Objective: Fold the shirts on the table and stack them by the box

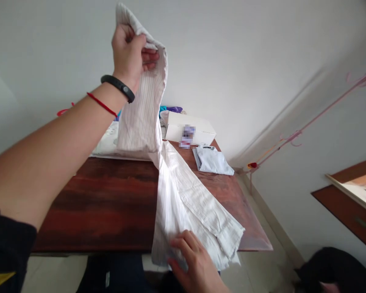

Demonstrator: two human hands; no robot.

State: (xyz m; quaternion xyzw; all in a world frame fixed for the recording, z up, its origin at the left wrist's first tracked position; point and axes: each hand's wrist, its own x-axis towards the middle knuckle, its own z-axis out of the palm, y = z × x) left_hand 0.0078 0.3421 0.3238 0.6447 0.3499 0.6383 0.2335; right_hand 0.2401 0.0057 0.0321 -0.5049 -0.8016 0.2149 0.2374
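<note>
A white shirt with thin stripes [173, 195] lies partly over the table's front edge, its long sleeve stretched toward the right. My left hand [129, 57] is raised high and closed on the upper end of the shirt, which hangs down from it in a wide fold. Low in the view, my right hand [195, 260] is beside the shirt's lower part, thumb and fingers apart and slightly bent; whether it touches the cloth is hard to tell.
On the dark wooden table [110, 203], a white box [192, 126] stands at the back, near a folded light-blue garment [213, 160]. Another pale cloth [105, 144] lies back left. A pink pole [293, 136] leans by the wall; a dark shape [335, 268] is at lower right.
</note>
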